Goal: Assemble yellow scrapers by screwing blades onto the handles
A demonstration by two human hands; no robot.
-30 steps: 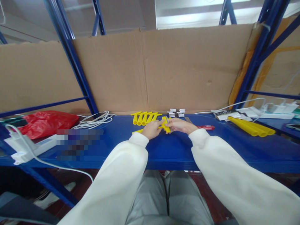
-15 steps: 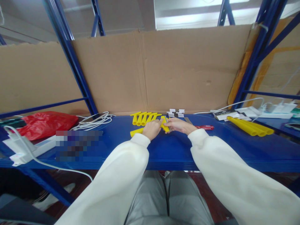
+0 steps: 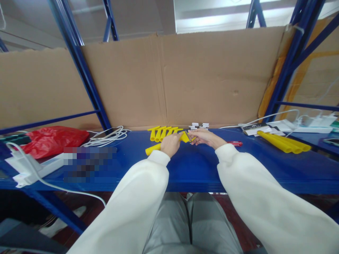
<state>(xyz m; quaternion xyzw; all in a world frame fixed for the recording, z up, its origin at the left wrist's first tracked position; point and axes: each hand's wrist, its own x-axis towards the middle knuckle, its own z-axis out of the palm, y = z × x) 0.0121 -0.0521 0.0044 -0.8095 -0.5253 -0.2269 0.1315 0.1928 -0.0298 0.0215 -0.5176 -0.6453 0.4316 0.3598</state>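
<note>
At a blue table (image 3: 196, 169) backed by cardboard (image 3: 169, 81), clasps a yellow-handled piece (image 3: 153, 149) in wrapped left fingers (image 3: 177, 137); holds right fingers (image 3: 198, 134) at its far end, beside a thin dark strip (image 3: 188, 135); cannot tell whether clamped. Has yellow T-shaped pieces (image 3: 158, 136) lined up just behind, a red tool (image 3: 235, 143) to the right, yellow tubes (image 3: 280, 141) farther out.

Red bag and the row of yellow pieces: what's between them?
In the head view, a coiled white cable, then blue tabletop up to the yellow row.
</note>
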